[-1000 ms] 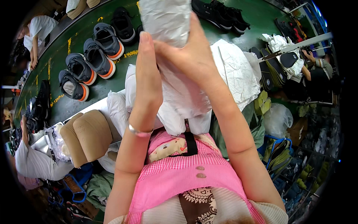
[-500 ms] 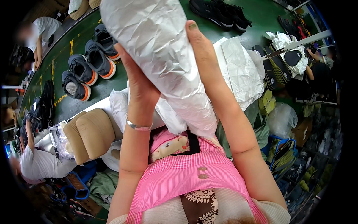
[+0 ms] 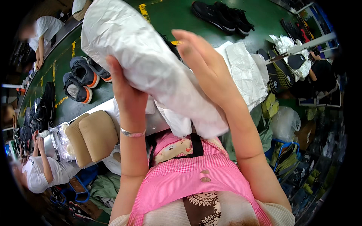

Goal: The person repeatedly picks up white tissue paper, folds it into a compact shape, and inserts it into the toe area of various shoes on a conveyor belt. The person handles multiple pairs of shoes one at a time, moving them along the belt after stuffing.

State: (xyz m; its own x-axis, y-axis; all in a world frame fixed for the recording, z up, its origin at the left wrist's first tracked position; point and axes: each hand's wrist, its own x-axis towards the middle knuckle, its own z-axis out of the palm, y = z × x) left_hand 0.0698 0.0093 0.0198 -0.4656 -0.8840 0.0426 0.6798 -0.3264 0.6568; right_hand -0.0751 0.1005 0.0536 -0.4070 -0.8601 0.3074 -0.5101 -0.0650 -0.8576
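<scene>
A large elongated roll of crumpled white paper (image 3: 128, 49) slants across in front of me, from the upper left down toward my pink apron. What is inside it, if anything, cannot be seen. My left hand (image 3: 128, 88) grips it from the left side, with part of the fingers hidden under the paper. My right hand (image 3: 205, 67) is lifted beside its right edge, fingers stretched out and slightly blurred, holding nothing. Just to the right of that hand lies a stack of white paper sheets (image 3: 245, 75).
Grey shoes with orange soles (image 3: 77, 83) stand at left on the green table (image 3: 151, 17); black shoes (image 3: 222, 17) stand at the far side. Tan padded pieces (image 3: 98, 133) sit near left. Insoles (image 3: 281, 71) are stacked at right. Other people work at both sides.
The paper roll has shifted left, along with my left hand. My right hand has come off it, fingers now extended. At lower left, a co-worker's arms have moved.
</scene>
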